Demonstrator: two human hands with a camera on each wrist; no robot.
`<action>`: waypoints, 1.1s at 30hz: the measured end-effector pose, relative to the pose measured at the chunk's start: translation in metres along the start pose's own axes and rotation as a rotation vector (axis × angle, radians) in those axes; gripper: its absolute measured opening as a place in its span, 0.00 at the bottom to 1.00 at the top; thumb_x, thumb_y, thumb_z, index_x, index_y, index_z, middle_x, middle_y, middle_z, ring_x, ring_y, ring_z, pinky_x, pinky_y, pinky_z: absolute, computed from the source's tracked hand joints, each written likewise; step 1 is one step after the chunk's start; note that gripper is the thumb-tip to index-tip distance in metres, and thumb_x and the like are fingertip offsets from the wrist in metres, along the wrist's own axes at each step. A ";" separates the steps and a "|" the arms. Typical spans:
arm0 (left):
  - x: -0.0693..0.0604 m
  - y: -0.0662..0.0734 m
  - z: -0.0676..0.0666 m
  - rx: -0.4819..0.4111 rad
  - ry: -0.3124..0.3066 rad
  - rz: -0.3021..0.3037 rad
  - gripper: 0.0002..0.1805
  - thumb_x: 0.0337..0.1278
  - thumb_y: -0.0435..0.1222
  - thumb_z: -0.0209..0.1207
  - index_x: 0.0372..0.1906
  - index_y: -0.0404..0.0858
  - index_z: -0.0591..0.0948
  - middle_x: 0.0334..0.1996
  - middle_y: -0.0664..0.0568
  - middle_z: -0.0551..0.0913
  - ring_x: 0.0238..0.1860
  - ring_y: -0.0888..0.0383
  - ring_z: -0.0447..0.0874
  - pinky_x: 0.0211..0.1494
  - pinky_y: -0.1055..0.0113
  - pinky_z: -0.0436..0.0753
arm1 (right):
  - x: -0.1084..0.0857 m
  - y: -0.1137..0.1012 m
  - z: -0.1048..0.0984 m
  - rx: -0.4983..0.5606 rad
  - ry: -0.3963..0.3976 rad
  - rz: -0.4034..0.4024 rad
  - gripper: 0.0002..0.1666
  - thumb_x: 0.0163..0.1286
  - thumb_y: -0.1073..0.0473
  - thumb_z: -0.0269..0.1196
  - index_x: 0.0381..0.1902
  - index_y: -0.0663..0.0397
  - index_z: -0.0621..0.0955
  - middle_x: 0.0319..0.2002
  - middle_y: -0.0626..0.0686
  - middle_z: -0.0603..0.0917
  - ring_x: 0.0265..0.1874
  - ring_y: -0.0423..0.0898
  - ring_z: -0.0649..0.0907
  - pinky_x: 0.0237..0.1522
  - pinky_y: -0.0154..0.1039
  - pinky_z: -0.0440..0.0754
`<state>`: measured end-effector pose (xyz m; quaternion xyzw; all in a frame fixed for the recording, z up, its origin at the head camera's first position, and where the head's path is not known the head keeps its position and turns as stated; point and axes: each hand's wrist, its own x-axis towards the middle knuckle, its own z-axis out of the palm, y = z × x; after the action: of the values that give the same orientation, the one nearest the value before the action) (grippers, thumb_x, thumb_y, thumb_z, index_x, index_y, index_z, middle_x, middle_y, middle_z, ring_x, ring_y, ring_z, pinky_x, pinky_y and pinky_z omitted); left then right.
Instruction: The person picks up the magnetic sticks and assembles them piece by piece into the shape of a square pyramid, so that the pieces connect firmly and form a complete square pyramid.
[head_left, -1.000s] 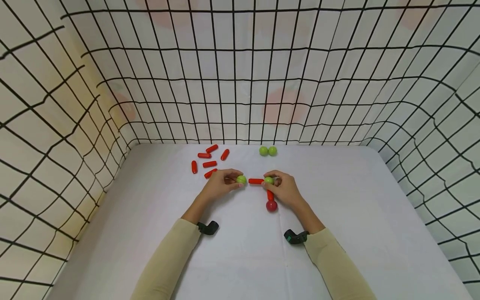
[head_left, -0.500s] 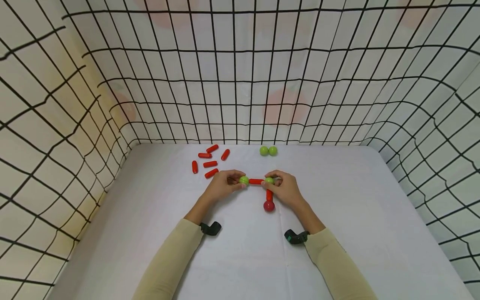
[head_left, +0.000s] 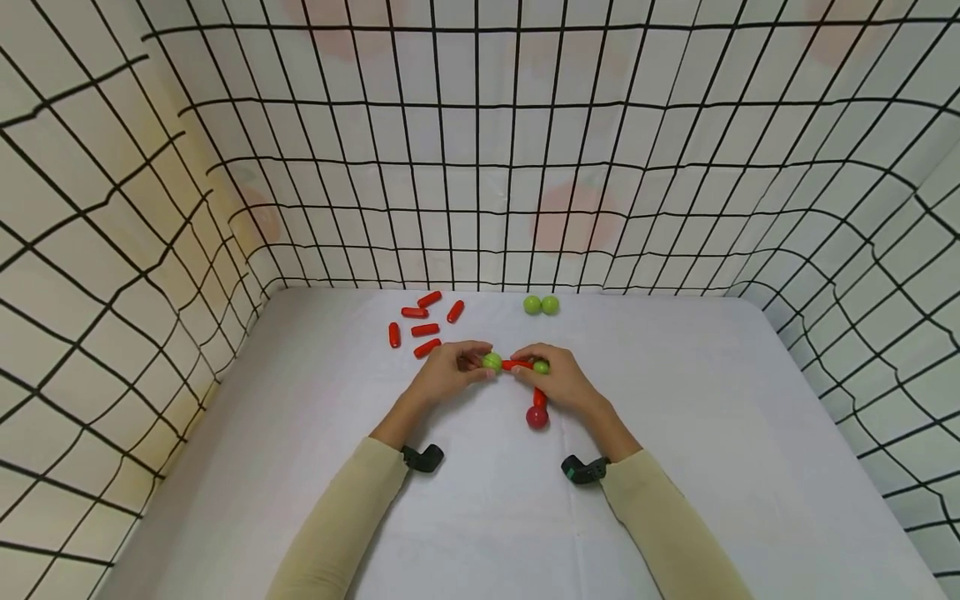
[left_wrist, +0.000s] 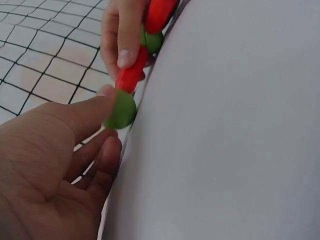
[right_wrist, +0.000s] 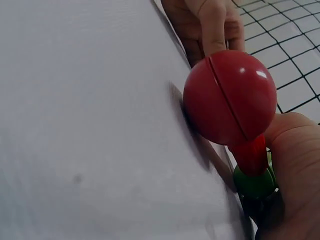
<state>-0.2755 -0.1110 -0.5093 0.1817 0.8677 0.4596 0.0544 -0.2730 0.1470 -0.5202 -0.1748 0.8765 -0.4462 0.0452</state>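
Observation:
My left hand (head_left: 444, 372) pinches a green ball (head_left: 492, 362) between thumb and fingers. Against that ball sits one end of a short red rod (left_wrist: 130, 76), which my right hand (head_left: 564, 380) grips with thumb and fingers. The rod's other end meets a second green ball (head_left: 542, 367), partly covered by the right hand. From this second ball another red rod (head_left: 540, 398) runs toward the person and ends in a larger dark red ball (right_wrist: 230, 97). In the right wrist view this seamed red ball hides part of the left hand.
Several loose red rods (head_left: 425, 330) lie on the white tabletop (head_left: 480, 517) beyond the left hand. Two green balls (head_left: 542, 305) sit side by side near the back edge. A black wire mesh (head_left: 495, 183) stands along the back and both sides.
The left hand has brought its green ball rightward against the red rod's free end. My right hand has shifted its grip from the second green ball onto that rod.

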 end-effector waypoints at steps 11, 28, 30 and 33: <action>-0.018 -0.009 -0.038 0.024 0.199 -0.057 0.21 0.62 0.47 0.71 0.58 0.47 0.86 0.50 0.53 0.87 0.50 0.54 0.83 0.56 0.58 0.86 | -0.015 0.001 -0.010 -0.024 0.054 0.039 0.15 0.70 0.50 0.70 0.53 0.42 0.86 0.46 0.47 0.86 0.46 0.49 0.81 0.51 0.44 0.80; -0.029 -0.019 -0.055 0.274 0.231 -0.131 0.22 0.63 0.39 0.69 0.61 0.40 0.84 0.52 0.46 0.85 0.46 0.51 0.81 0.50 0.59 0.85 | -0.029 -0.002 -0.026 -0.037 0.037 0.088 0.32 0.64 0.53 0.74 0.65 0.49 0.77 0.56 0.53 0.83 0.25 0.43 0.81 0.25 0.32 0.75; -0.028 -0.020 -0.054 0.273 0.225 -0.128 0.19 0.65 0.37 0.68 0.60 0.41 0.84 0.52 0.47 0.86 0.46 0.51 0.81 0.51 0.59 0.85 | -0.030 -0.003 -0.026 -0.027 0.019 0.094 0.36 0.65 0.53 0.74 0.68 0.49 0.75 0.61 0.54 0.81 0.23 0.43 0.80 0.24 0.32 0.74; -0.026 -0.022 -0.052 0.267 0.218 -0.118 0.18 0.67 0.35 0.66 0.59 0.41 0.84 0.51 0.48 0.88 0.46 0.51 0.82 0.52 0.58 0.86 | -0.031 -0.004 -0.025 -0.023 0.000 0.105 0.39 0.65 0.52 0.73 0.71 0.49 0.73 0.67 0.54 0.78 0.21 0.42 0.80 0.24 0.32 0.73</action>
<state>-0.2706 -0.1727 -0.4992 0.0852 0.9310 0.3530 -0.0377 -0.2486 0.1753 -0.5046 -0.1290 0.8895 -0.4333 0.0666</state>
